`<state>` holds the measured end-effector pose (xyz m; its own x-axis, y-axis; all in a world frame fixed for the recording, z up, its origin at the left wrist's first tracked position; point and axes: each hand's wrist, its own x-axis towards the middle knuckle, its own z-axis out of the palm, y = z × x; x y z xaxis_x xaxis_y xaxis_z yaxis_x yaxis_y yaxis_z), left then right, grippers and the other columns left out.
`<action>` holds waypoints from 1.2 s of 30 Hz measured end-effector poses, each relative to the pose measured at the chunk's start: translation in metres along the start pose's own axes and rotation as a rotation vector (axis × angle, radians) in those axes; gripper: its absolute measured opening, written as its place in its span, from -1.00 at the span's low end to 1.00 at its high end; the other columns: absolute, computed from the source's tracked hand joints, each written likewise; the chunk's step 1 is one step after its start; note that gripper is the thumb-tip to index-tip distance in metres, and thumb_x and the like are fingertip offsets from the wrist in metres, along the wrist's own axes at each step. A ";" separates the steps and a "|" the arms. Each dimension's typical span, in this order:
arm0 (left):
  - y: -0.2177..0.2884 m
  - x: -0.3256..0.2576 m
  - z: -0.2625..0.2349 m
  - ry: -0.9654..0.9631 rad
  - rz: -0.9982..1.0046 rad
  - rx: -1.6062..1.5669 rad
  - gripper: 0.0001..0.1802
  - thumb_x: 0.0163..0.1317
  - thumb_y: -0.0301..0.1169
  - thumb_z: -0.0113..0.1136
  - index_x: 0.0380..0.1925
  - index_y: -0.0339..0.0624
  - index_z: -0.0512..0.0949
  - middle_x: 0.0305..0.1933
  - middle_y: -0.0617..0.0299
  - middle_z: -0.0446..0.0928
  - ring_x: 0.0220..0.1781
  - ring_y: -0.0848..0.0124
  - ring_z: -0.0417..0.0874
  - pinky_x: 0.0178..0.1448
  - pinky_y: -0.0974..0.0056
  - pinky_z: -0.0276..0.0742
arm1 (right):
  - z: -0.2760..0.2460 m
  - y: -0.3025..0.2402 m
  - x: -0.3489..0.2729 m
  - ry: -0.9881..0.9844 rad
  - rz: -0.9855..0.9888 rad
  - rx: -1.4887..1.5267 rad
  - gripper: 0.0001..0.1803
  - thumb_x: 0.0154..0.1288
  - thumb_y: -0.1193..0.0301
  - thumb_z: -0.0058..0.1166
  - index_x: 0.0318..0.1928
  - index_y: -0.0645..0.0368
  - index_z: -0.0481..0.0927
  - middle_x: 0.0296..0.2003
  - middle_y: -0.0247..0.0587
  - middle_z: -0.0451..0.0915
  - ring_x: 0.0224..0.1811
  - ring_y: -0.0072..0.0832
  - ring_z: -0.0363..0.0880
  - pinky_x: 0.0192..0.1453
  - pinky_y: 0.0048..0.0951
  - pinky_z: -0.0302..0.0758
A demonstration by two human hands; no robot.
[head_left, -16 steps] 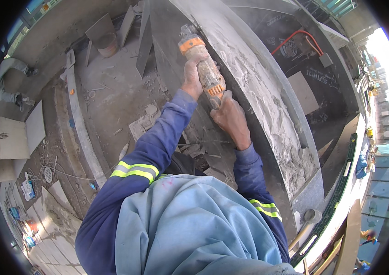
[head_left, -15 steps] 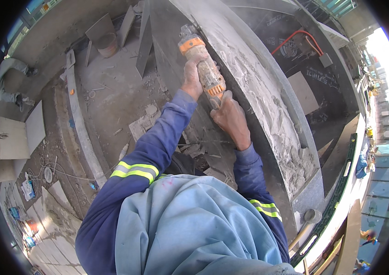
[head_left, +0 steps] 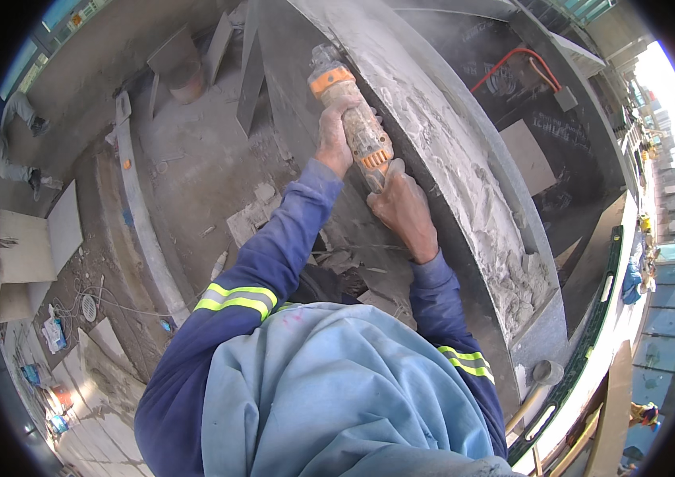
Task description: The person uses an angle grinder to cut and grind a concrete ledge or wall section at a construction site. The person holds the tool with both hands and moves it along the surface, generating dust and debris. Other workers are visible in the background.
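Both hands grip a dusty power grinder (head_left: 351,111) with orange bands, held against the edge of a large grey slab (head_left: 464,167) that is coated in rough mortar. My left hand (head_left: 334,141) wraps the tool's body near its front. My right hand (head_left: 402,208) holds the rear end of the tool, just below the orange collar. The tool's head touches the slab's edge at the top; its disc is hidden. Dark blue sleeves with yellow reflective stripes run down to a light blue cloth over my chest.
Broken tile pieces (head_left: 254,215) lie on the dusty concrete floor below my arms. A long metal straightedge (head_left: 143,215) lies to the left. A bucket (head_left: 188,79) stands at the back. A red cable (head_left: 512,60) runs over the dark surface at right. A green level (head_left: 591,318) leans lower right.
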<state>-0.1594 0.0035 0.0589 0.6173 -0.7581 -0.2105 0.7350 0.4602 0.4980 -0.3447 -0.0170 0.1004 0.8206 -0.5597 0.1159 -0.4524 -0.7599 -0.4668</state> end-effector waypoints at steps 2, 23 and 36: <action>0.001 -0.003 0.001 -0.003 0.009 0.015 -0.48 0.15 -0.20 0.27 -0.02 -0.39 0.48 -0.21 -0.06 0.56 -0.19 0.05 0.71 -0.04 -0.09 0.76 | 0.001 0.001 0.001 -0.016 0.003 -0.009 -0.64 0.11 0.50 0.23 -0.15 0.41 0.39 -0.42 0.41 0.66 -0.27 0.25 0.73 -0.15 0.10 0.66; 0.000 -0.008 0.004 -0.017 0.000 -0.003 -0.45 0.13 -0.19 0.29 0.01 -0.35 0.45 -0.17 -0.07 0.55 -0.15 0.01 0.67 -0.03 -0.16 0.71 | -0.002 0.001 -0.002 -0.053 0.073 0.054 -0.59 0.08 0.48 0.26 -0.12 0.39 0.37 -0.38 0.42 0.65 -0.20 0.28 0.71 -0.12 0.13 0.61; -0.001 -0.011 0.005 -0.022 -0.004 0.004 -0.41 0.12 -0.18 0.31 0.02 -0.40 0.43 -0.16 -0.09 0.53 -0.16 0.03 0.66 -0.04 -0.14 0.71 | -0.004 0.003 -0.005 -0.030 0.039 0.049 -0.63 0.08 0.52 0.29 -0.17 0.39 0.40 -0.41 0.39 0.67 -0.28 0.24 0.74 -0.17 0.09 0.65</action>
<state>-0.1686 0.0091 0.0647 0.6084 -0.7696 -0.1940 0.7361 0.4557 0.5005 -0.3518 -0.0174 0.1014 0.8129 -0.5781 0.0707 -0.4675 -0.7202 -0.5126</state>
